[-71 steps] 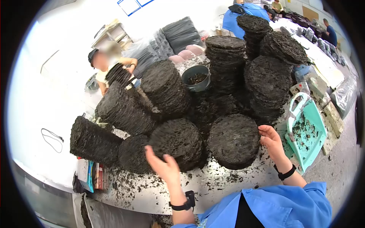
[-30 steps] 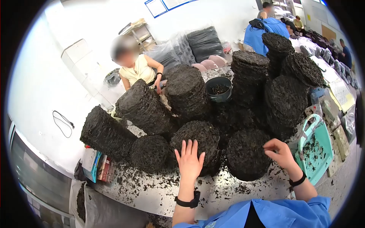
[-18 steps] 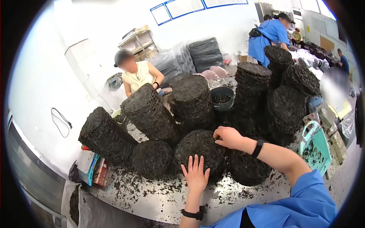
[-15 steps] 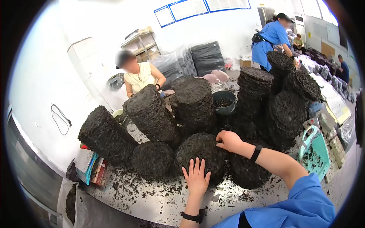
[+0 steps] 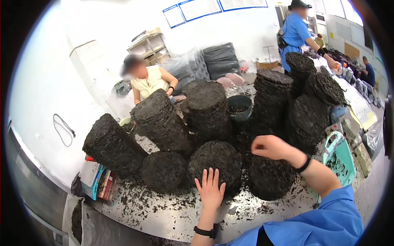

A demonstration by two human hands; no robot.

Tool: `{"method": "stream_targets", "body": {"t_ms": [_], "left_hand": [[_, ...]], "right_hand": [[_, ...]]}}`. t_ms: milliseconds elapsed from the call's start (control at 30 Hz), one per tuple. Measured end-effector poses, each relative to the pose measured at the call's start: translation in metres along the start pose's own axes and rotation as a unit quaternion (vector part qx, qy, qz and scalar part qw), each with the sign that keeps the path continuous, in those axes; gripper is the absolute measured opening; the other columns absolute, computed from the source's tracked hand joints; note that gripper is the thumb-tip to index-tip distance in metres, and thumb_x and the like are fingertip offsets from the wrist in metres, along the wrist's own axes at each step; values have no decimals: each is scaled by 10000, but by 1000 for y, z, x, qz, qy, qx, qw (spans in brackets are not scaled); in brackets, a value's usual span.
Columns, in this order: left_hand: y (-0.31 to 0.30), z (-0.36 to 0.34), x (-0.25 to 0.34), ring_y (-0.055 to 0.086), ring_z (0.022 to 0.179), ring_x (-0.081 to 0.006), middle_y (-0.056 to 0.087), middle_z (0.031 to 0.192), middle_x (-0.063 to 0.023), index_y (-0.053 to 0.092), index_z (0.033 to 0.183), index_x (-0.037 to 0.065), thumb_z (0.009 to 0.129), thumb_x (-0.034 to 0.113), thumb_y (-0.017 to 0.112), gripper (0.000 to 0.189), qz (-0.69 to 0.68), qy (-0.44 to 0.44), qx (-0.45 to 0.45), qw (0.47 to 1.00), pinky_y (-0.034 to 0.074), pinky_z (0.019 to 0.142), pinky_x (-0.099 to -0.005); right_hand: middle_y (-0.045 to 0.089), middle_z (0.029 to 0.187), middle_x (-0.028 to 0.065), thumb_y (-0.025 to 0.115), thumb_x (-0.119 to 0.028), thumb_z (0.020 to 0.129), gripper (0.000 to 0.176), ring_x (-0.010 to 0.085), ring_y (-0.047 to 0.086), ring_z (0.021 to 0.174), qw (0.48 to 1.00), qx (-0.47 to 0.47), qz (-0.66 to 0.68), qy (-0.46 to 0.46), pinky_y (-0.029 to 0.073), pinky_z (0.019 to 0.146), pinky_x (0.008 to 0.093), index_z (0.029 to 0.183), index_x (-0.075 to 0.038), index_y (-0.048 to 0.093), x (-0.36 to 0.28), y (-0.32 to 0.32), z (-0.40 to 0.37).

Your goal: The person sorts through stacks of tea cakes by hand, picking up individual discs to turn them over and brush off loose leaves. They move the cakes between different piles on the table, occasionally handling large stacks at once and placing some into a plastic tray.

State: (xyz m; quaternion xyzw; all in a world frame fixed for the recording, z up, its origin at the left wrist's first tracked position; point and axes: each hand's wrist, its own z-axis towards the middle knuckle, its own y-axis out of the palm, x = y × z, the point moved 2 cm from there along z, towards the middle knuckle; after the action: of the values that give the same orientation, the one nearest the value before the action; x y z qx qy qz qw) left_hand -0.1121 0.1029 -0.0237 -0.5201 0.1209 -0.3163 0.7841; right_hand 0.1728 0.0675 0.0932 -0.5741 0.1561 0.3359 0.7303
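In the head view, my left hand [image 5: 211, 189] lies with fingers spread on the near side of a round, dark cake [image 5: 215, 158] that looks like dried seaweed. My right hand [image 5: 271, 146] is off that cake, to its right, with thumb and fingers pinched together. What it pinches, if anything, is too small to make out. Below the right hand sits another round dark cake [image 5: 271, 180]. On the left is a similar cake [image 5: 164, 172].
Tall stacks of the same cakes [image 5: 205, 110] stand behind. A dark bucket [image 5: 239, 108] sits among them, and a turquoise dustpan-like tray [image 5: 342, 160] lies at right. Dark crumbs cover the metal table [image 5: 156, 223]. One person [image 5: 154, 82] sits opposite; another [image 5: 295, 33] stands at back right.
My right hand has moved right, away from the middle cake's edge, still pinched. My left hand stays on the cake. The person at back right now reaches an arm out to the right.
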Motion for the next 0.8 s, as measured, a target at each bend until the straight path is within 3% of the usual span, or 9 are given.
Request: {"method": "stream_targets", "body": {"t_ms": [200, 267, 300, 333, 400, 467, 600, 667, 800], "left_hand": [[-18, 19, 8, 258, 1418, -348, 393, 1474, -140, 468, 1384, 84, 899, 312, 589, 550, 22, 3, -20, 1000, 144, 1134, -596], [-25, 27, 23, 258, 1413, -374, 405, 1450, -180, 519, 1323, 59, 896, 261, 598, 479, -1, 39, 46, 998, 153, 1133, -593], [-31, 32, 39, 275, 1400, -394, 418, 1427, -209, 550, 1271, 37, 893, 217, 597, 421, -41, 66, 59, 995, 174, 1126, -596], [-31, 35, 55, 295, 1394, -381, 425, 1423, -203, 551, 1260, 26, 883, 206, 608, 422, -67, 106, 62, 990, 203, 1129, -568], [-15, 39, 87, 302, 1397, -361, 416, 1433, -206, 532, 1288, 13, 869, 280, 639, 508, -209, 184, -61, 959, 222, 1134, -535], [6, 31, 131, 269, 1419, -342, 369, 1477, -198, 449, 1374, 9, 839, 393, 672, 696, -211, 249, -129, 936, 209, 1150, -507], [34, 18, 167, 212, 1448, -308, 282, 1542, -153, 286, 1478, 28, 794, 508, 691, 929, -112, 233, -188, 948, 142, 1174, -504], [41, 14, 165, 256, 1434, -290, 342, 1514, -152, 347, 1447, 8, 790, 508, 693, 895, -143, 218, -172, 950, 152, 1164, -519], [24, 14, 149, 310, 1414, -281, 368, 1504, -140, 353, 1457, 47, 786, 454, 720, 867, -252, 161, -176, 938, 193, 1163, -491]], "right_hand": [[663, 787, 37, 656, -55, 884, 71, 131, 664, 800, 923, 69, 324, 197, 516, 665, 268, 890, 8, 621, 38, -111, -210], [679, 860, 75, 664, -3, 835, 127, 184, 674, 866, 905, 209, 210, 304, 528, 710, 301, 954, 0, 622, 100, -128, -294], [676, 907, 98, 658, 25, 799, 197, 214, 668, 903, 885, 211, -178, 376, 528, 738, 322, 990, -9, 624, 97, -123, -314], [673, 954, 121, 653, 53, 764, 273, 244, 663, 941, 729, 170, -537, 389, 528, 766, 343, 1026, -17, 626, 79, -115, -322], [663, 981, 123, 631, 66, 764, 340, 244, 649, 952, 883, 297, -167, 322, 528, 821, 355, 1086, -44, 632, 59, -94, -316], [660, 1007, 61, 631, -31, 866, 263, 159, 635, 971, 843, 302, 338, 290, 530, 843, 322, 1128, -38, 612, 46, -53, -291], [578, 1192, 118, 602, -252, 937, 464, 200, 578, 1067, 809, 180, 367, 423, 505, 883, 337, 1309, -3, 480, 88, 62, -258], [572, 1214, 129, 602, -265, 937, 465, 210, 582, 1053, 617, 285, 571, 460, 492, 904, 373, 1301, -1, 483, 103, 85, -241], [550, 1268, 134, 620, -291, 924, 484, 264, 568, 1108, 552, 202, 741, 326, 473, 938, 437, 1293, -17, 470, 127, 94, -226]]}}
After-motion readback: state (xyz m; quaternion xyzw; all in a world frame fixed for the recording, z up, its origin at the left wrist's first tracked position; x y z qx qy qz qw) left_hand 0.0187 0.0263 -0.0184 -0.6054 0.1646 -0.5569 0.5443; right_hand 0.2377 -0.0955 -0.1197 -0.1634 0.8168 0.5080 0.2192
